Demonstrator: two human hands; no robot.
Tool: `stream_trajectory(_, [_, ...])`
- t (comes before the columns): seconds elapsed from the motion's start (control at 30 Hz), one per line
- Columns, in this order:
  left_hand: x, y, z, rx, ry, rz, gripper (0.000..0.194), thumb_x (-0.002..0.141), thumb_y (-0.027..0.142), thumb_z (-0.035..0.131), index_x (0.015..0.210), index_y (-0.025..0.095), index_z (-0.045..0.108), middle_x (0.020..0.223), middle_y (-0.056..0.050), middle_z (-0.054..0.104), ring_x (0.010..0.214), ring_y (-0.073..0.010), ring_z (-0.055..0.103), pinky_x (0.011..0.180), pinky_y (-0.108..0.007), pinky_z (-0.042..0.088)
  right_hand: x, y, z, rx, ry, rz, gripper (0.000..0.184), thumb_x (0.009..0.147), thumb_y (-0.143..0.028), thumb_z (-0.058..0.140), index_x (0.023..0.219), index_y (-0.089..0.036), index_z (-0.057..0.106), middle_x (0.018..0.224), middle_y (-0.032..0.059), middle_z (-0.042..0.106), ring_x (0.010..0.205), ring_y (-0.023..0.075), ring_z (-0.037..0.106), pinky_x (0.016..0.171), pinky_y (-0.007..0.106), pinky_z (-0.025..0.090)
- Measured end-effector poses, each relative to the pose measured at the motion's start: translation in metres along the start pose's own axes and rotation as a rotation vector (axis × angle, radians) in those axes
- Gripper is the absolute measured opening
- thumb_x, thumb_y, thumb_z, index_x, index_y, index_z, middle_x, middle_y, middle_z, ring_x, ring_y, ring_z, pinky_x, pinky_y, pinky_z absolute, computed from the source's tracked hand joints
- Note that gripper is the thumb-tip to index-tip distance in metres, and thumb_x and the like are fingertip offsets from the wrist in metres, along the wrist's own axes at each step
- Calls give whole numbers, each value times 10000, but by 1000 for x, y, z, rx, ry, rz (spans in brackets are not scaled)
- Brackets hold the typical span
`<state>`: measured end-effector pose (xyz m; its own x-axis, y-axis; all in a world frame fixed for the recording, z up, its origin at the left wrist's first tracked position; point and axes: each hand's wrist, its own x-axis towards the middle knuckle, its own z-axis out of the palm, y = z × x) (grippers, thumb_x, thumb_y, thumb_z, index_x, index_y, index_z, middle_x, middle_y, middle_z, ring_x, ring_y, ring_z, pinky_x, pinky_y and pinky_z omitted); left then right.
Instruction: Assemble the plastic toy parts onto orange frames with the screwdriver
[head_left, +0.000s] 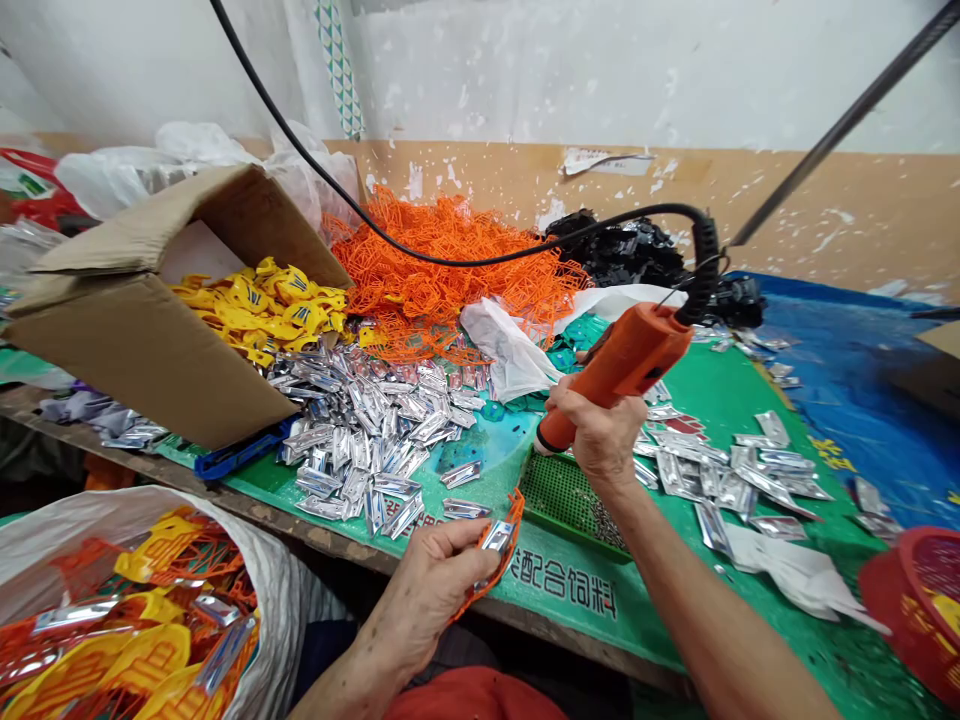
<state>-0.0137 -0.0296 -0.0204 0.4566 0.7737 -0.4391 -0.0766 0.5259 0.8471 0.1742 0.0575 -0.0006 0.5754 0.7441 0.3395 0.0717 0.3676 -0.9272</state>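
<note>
My left hand (427, 580) pinches an orange plastic frame (514, 530) together with a shiny silver piece (496, 537) at the table's front edge. In my right hand (604, 440) is an orange electric screwdriver (637, 345), its cable rising from the back end. The screwdriver's black nose points down and left, above the left end of a green mesh tray (574, 542) and apart from the frame. Small metal screws (609, 522) lie at the tray's right end. Just beyond my left hand spreads a pile of silver pieces (360, 420).
A tilted cardboard box (142, 350) holds yellow plastic parts (262, 305). Behind lie heaps of orange frames (450, 260) and black parts (619, 250). A white sack (281, 580) of assembled pieces stands front left; a red basket (892, 590) is at right. The black cable (480, 262) hangs across.
</note>
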Motion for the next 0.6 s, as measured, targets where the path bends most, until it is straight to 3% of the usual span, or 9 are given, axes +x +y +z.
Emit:
stream_trajectory(0.4, [-2, 4, 5, -3, -1, 7, 226, 641, 324, 703, 782, 156, 756, 624, -18, 598, 698, -178, 531, 651, -278, 379, 8, 1, -4, 64, 12, -37, 148, 591, -239, 725, 602, -169, 596, 589, -34, 602, 490, 132, 540, 549, 332, 487])
stream_trajectory(0.6, [-2, 2, 4, 7, 30, 9, 234, 635, 344, 714, 760, 149, 750, 648, -19, 616, 668, -161, 522, 631, -268, 364, 8, -25, -7, 144, -4, -51, 138, 594, -217, 703, 680, -184, 600, 576, -43, 582, 472, 127, 522, 515, 323, 470])
